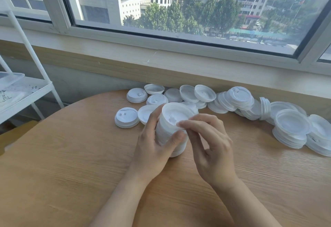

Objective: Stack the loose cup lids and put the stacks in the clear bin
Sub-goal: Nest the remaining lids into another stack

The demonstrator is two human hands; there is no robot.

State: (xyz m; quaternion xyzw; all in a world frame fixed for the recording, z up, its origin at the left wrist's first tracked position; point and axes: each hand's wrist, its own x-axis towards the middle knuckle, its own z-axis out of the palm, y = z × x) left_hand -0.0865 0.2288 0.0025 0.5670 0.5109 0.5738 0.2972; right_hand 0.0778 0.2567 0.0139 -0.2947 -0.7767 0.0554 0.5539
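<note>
Both hands meet over the round wooden table (pixel 71 164). Her left hand (pixel 152 148) wraps the side of a tall stack of lids (pixel 172 128), thumb across the front, fingers curled behind it. Her right hand (pixel 211 148) comes in from the other side, fingertips pinching the rim of the topmost lid, apparently seating it on the stack.

That stack stands nearly upright, its long axis leaning slightly toward the window (pixel 179 12), open side of the top lid facing up. It sits right between the hands, so neither has to reach.

What the next move turns on, I'd say, is direction: the loose lids (pixel 155 99) lie just beyond the stack along the table's far edge, and shorter stacks (pixel 290 133) are heaped well off to the right, nearer the right hand. A single lid (pixel 127 117) lies just left of the stack, closest to the left hand.

On the white shelf rack (pixel 35 87) at far left sits a clear container (pixel 10 80), possibly the bin; I can't tell what it holds.
</note>
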